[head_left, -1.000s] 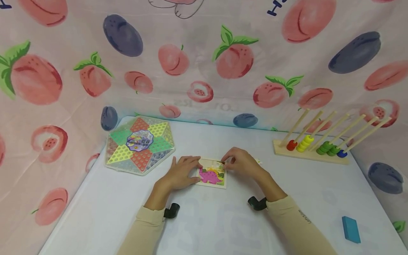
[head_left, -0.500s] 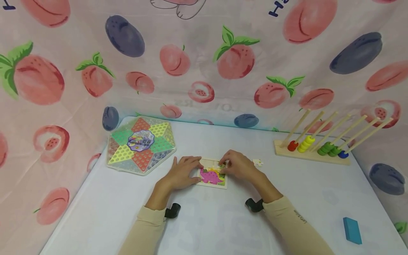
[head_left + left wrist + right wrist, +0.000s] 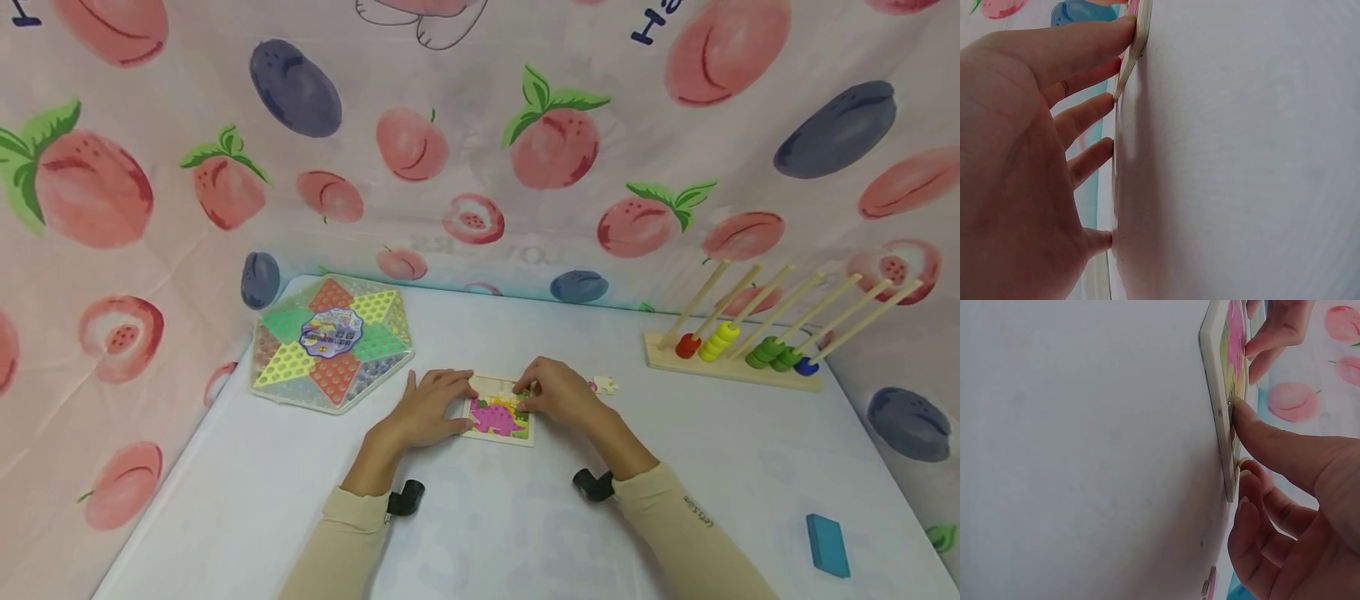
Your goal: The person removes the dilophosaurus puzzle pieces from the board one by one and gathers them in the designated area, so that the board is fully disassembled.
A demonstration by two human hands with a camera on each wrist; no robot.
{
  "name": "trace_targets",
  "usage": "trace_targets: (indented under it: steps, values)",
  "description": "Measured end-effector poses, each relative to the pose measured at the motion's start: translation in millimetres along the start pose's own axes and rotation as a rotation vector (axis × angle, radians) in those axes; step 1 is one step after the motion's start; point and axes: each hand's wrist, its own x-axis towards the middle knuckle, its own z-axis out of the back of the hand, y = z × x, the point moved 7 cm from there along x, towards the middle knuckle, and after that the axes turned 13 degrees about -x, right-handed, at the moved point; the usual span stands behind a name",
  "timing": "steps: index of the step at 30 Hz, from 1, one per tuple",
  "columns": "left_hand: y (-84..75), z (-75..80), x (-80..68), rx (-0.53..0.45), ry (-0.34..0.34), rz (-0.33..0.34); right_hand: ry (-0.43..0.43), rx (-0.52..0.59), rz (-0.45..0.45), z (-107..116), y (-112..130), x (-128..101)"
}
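Small wooden dinosaur puzzle [image 3: 498, 415] lies flat on white table [image 3: 480, 517], near centre. Left hand [image 3: 427, 410] rests on puzzle's left edge, fingers straight, slightly spread. Right hand [image 3: 558, 392] at upper right corner, fingers curled, thumb and fingertips pressing puzzle face. Loose puzzle piece [image 3: 604, 385] just beside right hand. Hexagonal checkers board [image 3: 330, 340] far left; bead abacus [image 3: 738, 346] far right; blue block [image 3: 827, 544] near right.

Left hand [image 3: 423, 410]: lies palm down, fingers straight and slightly spread, thumb set apart toward the body.
Right hand [image 3: 558, 392]: knuckles raised, fingers bent, thumb tip and fingertips pressing down.
Forearms: both in beige sleeves, angled inward so the hands sit near each other.
Wrists: each carries a small dark camera.
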Motion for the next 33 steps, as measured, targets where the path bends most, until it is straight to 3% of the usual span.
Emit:
trace_targets:
  steps: [33]
  values:
    - [1.3,-1.1,-0.1,0.010,-0.004,0.000,-0.021,-0.104,-0.015,0.8,4.1,1.9]
